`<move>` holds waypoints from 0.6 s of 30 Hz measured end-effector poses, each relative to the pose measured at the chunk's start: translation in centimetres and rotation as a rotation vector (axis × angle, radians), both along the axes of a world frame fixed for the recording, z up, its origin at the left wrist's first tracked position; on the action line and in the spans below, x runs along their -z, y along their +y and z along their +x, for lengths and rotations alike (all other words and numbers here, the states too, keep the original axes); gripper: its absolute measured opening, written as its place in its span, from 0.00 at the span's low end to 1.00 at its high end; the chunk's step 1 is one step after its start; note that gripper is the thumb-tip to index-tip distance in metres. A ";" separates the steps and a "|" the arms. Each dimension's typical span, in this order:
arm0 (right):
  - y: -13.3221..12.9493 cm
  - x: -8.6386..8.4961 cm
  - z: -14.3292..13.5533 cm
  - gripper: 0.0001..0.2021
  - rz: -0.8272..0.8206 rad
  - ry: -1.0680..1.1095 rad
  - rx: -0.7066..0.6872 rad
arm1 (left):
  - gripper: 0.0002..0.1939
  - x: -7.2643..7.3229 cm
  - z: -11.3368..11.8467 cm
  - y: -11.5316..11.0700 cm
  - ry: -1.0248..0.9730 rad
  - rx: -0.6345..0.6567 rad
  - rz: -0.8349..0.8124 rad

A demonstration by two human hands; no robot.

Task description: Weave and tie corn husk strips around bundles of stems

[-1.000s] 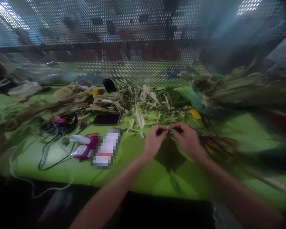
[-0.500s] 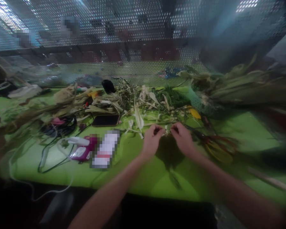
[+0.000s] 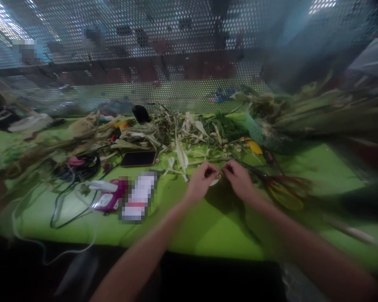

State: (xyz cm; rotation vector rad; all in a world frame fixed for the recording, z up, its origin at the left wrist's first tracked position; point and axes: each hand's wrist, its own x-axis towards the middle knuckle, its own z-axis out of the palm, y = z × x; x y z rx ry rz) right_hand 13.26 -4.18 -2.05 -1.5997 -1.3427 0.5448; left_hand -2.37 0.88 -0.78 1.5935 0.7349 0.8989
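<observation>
Over the green tabletop (image 3: 189, 235), both hands are close together with fingertips pinched. My left hand (image 3: 201, 180) is closed on a small pale piece of plant (image 3: 214, 181), perhaps a strip of dry leaf or husk. My right hand (image 3: 238, 179) is also closed, its fingertips almost meeting the left ones; what they grip is too small to make out. Below the right hand runs a thin dark streak, and whether it is a stem or a shadow I cannot tell. Just beyond the fingers lie pale stalks (image 3: 204, 160) and a dry leaf (image 3: 182, 156).
Dried plant scraps (image 3: 164, 128) heap along a perforated screen (image 3: 189, 96). Leftward are a dark phone (image 3: 138, 158), a purple-and-white device (image 3: 106, 201) with cables, and a pixelated sheet or screen (image 3: 140, 197). Rightward are yellow-handled scissors (image 3: 285, 195) and a green basket (image 3: 260, 132) with long stalks.
The pale piece has shifted from between both hands' fingertips to below my left fingertips. My right hand has moved slightly left, and the dangling dark streak now slants to the right.
</observation>
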 end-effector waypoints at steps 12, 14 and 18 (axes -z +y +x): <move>-0.9 -2.0 0.1 0.02 0.076 -0.151 -0.108 | 0.03 0.8 -0.1 0.5 0.114 -0.066 -0.041; -1.0 -2.1 0.0 0.02 0.069 -0.180 -0.122 | 0.05 0.9 -0.1 0.5 0.098 -0.067 -0.068; -1.2 -2.4 0.0 0.02 0.054 -0.225 -0.145 | 0.06 0.9 -0.2 0.6 0.096 -0.056 -0.094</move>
